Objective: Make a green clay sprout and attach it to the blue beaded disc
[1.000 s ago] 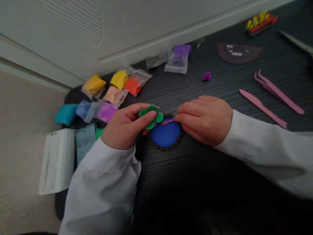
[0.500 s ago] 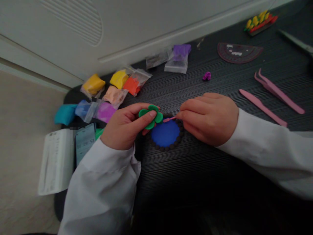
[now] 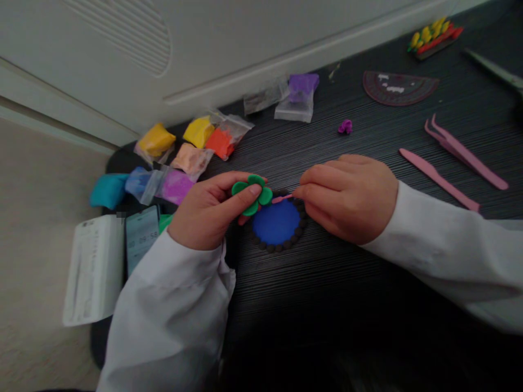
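Observation:
My left hand (image 3: 210,209) pinches a green clay flower (image 3: 252,193) between thumb and fingers, just above the left rim of a blue clay disc (image 3: 276,222) ringed with small dark balls. My right hand (image 3: 347,196) is closed around a thin pink tool (image 3: 283,198). The tool's tip points left and lies beside the flower, over the disc's top edge. Both wrists wear white sleeves.
Several bags of coloured clay (image 3: 196,144) lie at the back left of the dark table (image 3: 327,294), with a phone (image 3: 141,234) and a paper sheet (image 3: 96,267) at the left. Pink tools (image 3: 439,173), a purple clay bit (image 3: 345,127), a half-round clay piece (image 3: 398,87) and scissors (image 3: 494,68) lie right.
My right hand has lifted slightly and drawn a little to the right, so the pink tool's tip sits higher by the flower. My left hand and the flower have stayed put.

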Demonstrator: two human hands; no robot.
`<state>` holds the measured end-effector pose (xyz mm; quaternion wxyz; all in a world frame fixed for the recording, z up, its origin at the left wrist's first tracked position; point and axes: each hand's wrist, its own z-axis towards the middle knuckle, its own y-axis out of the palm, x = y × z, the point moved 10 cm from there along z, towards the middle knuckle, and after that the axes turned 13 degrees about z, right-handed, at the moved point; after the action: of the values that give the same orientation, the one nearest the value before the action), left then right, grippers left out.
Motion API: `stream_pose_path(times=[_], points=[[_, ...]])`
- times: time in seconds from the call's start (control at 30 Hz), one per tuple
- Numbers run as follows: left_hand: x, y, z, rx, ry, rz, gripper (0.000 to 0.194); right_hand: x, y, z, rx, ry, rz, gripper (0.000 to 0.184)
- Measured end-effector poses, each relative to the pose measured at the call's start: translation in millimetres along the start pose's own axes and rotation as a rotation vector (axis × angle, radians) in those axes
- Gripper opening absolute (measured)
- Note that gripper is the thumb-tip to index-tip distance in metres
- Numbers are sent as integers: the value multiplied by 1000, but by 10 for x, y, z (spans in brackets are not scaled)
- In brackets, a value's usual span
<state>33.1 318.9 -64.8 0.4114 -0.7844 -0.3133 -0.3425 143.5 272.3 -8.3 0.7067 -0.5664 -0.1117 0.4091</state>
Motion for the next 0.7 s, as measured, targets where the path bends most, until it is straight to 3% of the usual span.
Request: stream_pose_path(times=[0.7], points=[[-1,-17,12,25,33,7,22,-17,50,50,-99,43,10,30]])
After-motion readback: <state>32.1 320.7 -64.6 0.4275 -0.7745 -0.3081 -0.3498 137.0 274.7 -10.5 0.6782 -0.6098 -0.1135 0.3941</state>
